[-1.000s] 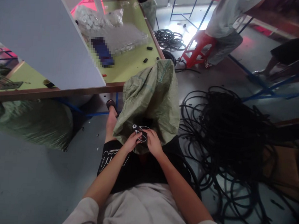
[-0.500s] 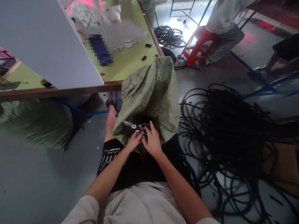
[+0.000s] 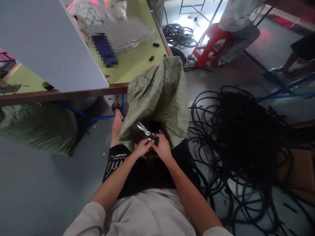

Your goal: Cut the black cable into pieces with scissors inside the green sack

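I sit with a green woven sack (image 3: 158, 97) standing open between my knees. My right hand (image 3: 162, 147) is closed around the black handles of a pair of scissors (image 3: 145, 131), whose metal blades are parted and point up-left over the sack's mouth. My left hand (image 3: 142, 148) is pinched right beside them, fingertips at a small dark piece near the handles that I cannot make out. Both hands rest above my black shorts.
A large tangle of black cable (image 3: 245, 135) covers the floor to my right. A green-topped table (image 3: 133, 64) with plastic bags and small black parts stands ahead-left, behind a white panel (image 3: 46, 36). Another full green sack (image 3: 34, 130) lies under it. A person sits on a red stool (image 3: 210, 47).
The scissors' blades have swung up and opened, now pointing up-left out of the sack mouth. Both hands stayed together at the sack's opening.
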Demonstrator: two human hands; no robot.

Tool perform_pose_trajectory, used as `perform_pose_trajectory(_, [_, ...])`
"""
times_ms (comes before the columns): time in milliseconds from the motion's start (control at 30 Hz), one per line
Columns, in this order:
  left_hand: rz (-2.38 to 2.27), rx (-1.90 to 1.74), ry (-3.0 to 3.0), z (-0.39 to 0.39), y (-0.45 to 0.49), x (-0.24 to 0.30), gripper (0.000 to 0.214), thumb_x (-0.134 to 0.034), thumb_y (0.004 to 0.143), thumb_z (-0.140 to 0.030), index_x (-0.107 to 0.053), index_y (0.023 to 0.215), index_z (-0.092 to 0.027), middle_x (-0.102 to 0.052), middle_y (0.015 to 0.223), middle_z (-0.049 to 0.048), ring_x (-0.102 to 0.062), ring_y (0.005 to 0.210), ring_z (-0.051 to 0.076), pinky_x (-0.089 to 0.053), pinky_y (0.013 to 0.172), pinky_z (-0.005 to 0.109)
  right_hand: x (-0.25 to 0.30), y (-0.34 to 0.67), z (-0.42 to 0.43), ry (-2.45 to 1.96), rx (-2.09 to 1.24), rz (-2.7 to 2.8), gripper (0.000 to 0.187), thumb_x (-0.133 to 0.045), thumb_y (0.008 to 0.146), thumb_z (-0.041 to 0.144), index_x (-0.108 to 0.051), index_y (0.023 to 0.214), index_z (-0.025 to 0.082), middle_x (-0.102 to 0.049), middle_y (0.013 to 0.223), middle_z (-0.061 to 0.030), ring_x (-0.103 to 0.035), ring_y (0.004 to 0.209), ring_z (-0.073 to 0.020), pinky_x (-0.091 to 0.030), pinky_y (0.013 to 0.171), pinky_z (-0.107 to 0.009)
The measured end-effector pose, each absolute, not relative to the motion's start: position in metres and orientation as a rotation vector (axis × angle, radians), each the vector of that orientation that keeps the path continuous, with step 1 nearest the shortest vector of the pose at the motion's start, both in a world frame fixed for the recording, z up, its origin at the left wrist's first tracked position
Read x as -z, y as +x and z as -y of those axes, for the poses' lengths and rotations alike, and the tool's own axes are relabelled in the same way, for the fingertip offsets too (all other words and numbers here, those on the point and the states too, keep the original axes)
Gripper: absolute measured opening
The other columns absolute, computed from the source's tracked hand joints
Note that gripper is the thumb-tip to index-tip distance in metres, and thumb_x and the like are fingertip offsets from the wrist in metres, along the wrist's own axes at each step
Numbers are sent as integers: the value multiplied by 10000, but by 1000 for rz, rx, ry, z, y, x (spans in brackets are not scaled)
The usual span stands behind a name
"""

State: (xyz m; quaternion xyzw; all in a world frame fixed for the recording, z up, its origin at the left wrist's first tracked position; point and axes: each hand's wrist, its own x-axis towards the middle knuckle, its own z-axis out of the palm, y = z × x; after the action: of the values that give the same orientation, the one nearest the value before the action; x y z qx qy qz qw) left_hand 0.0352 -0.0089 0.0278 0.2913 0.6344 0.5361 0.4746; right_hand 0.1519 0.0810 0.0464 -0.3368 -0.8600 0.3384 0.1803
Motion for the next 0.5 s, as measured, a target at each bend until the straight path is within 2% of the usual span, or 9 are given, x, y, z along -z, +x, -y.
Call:
perform_pose_trajectory(100, [-1516, -1315, 701, 9, 35, -34, 381, -663, 778, -498, -679, 866, -128, -545, 585, -25, -430, 431, 79, -328, 446, 209, -41, 152, -81, -1030, -958, 2458, 387, -578, 826, 326, -530, 1175, 163, -446, 1388, -203, -429, 1293, -302, -369, 979, -524])
perform_pose_trajectory(167, [-1457, -1333, 712, 12, 36, -39, 344, -694, 769, -448, -692, 913, -136, -609, 670, 0, -495, 501, 94, -398, 526, 220, -39, 152, -83, -1064, -1027, 2430, 370, -588, 818, 334, -564, 1151, 176, -442, 1399, -188, -440, 1285, -298, -382, 981, -509])
perform_pose_trajectory(233, [-1403, -1390, 699, 17, 39, -43, 379, -724, 759, -379, -669, 1078, -182, -670, 899, 36, -594, 711, 133, -464, 685, 241, -38, 154, -88, -1083, -1081, 2319, 333, -598, 805, 340, -602, 1101, 189, -447, 1397, -159, -447, 1281, -274, -400, 995, -460])
perform_pose_trajectory(333, [-1294, -1381, 617, 24, 43, -51, 543, -768, 719, -300, -592, 1231, -253, -632, 1148, 61, -582, 1009, 192, -482, 828, 289, -40, 157, -98, -1098, -1084, 2141, 315, -607, 788, 346, -630, 1056, 182, -445, 1390, -145, -419, 1304, -254, -388, 1036, -408])
perform_pose_trajectory(500, [-1017, -1487, 505, 24, 54, -66, 381, -764, 713, -218, -658, 1079, -204, -603, 1152, 65, -526, 1140, 219, -438, 989, 382, -50, 161, -104, -1044, -1070, 2035, 321, -634, 763, 345, -634, 1037, 177, -337, 1470, -143, -413, 1307, -265, -382, 1044, -391])
